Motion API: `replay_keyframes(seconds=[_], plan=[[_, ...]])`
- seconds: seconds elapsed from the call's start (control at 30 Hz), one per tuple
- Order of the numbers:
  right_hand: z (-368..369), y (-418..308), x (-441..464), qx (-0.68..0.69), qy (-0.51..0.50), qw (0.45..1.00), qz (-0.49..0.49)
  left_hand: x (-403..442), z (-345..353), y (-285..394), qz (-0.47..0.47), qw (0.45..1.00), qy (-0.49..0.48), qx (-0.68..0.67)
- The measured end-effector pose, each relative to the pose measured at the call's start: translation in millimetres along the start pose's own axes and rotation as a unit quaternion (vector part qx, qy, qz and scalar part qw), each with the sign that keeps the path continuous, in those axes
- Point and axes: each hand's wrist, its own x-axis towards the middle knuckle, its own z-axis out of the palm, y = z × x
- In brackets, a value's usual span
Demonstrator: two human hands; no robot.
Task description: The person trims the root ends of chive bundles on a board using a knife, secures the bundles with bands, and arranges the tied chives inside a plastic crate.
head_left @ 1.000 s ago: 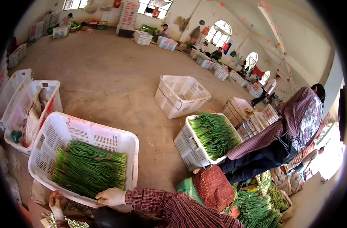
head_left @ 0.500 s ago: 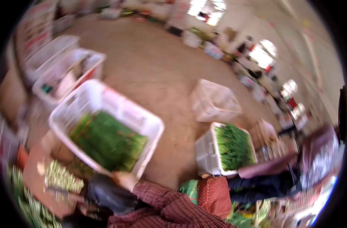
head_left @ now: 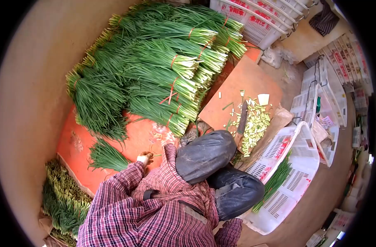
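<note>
Red mat: it runs under the heap and the work; its bare part [head_left: 73,144] could let stalks slide if it is damp, though wetness cannot be told.
Heap of tied bundles: stacked on the mat [head_left: 155,61], cut ends facing the person; a knock low down could make the upper bundles slip, since only narrow red bands [head_left: 174,60] hold each one together.
White crate: just beyond the knees, with green stalks [head_left: 274,183] along one side of its slatted wall [head_left: 297,201]; a swing of the leg could shove it.
Cutting board: its near edge lies close to the knee [head_left: 206,154]; a bump there could jolt what lies on the board [head_left: 221,111].
Small bundle: on the mat beside the left hand, partly under the left sleeve [head_left: 124,177]; no tie shows on it [head_left: 107,155], so dragging cloth could fan it out.
Knife: loose among the trimmings [head_left: 256,127], one end near the knee; a careless shift could meet the blade [head_left: 242,117].
Left hand: fingers curled near the bundle's end [head_left: 145,158]; I cannot tell whether they grip anything. A pinch on few stalks would leave others behind.
Right hand: out of sight below its sleeve [head_left: 229,233]; its fingers cannot be judged.
</note>
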Motion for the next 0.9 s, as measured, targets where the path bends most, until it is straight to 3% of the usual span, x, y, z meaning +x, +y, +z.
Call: replay_keyframes(seconds=[0.03, 0.1, 0.13, 0.17, 0.23, 0.27, 0.37, 0.43, 0.53, 0.63, 0.67, 0.77, 0.83, 0.9], plan=[[3.5, 6.1, 2.6, -0.029, 0.000, 1.000, 0.009, 6.9, 9.1, -4.1, -0.008, 1.000, -0.001, -0.005], [10.0, 10.3, 3.6, -0.071, 0.005, 0.997, 0.016, 16.3, 28.6, 3.2, 0.093, 0.985, 0.035, 0.141], [11.9, 10.9, 3.0, -0.088, 0.008, 0.996, 0.021, 35.8, 33.0, 0.4, 0.163, 0.956, 0.043, 0.238], [14.9, 12.6, 2.7, -0.101, 0.011, 0.995, 0.024, 14.2, 41.3, 39.7, 0.219, 0.924, 0.025, 0.313], [16.2, 13.2, 4.1, -0.126, 0.013, 0.991, 0.034, 23.4, 61.6, 71.3, 0.403, 0.770, 0.080, 0.488], [18.4, 13.6, 4.0, -0.137, 0.016, 0.990, 0.040, 3.3, 74.9, 120.0, 0.344, 0.785, 0.021, 0.515], [18.8, 12.3, 4.2, -0.164, 0.027, 0.985, 0.055, 40.9, 99.3, 159.0, 0.477, 0.646, -0.007, 0.597], [16.3, 12.4, 5.3, -0.179, 0.035, 0.981, 0.063, 63.2, 114.9, 171.8, 0.475, 0.565, -0.013, 0.674], [17.5, 8.9, 4.1, -0.198, 0.046, 0.976, 0.075, 81.6, 134.4, 187.6, 0.379, 0.461, -0.026, 0.802], [14.2, 8.1, 3.4, -0.219, 0.055, 0.970, 0.091, 85.7, 144.6, 179.0, 0.400, 0.442, 0.029, 0.802], [14.4, 8.1, 2.8, -0.222, 0.058, 0.969, 0.095, 99.3, 144.2, 169.8, 0.452, 0.410, 0.083, 0.788], [14.9, 8.8, 4.4, -0.237, 0.062, 0.964, 0.103, 108.1, 146.2, 169.3, 0.464, 0.418, 0.086, 0.776], [14.1, 9.4, 5.0, -0.244, 0.061, 0.962, 0.108, 98.9, 145.8, 184.0, 0.484, 0.432, 0.073, 0.757], [15.3, 9.9, 5.4, -0.248, 0.057, 0.961, 0.107, 80.4, 151.0, 208.6, 0.393, 0.446, -0.023, 0.804]])
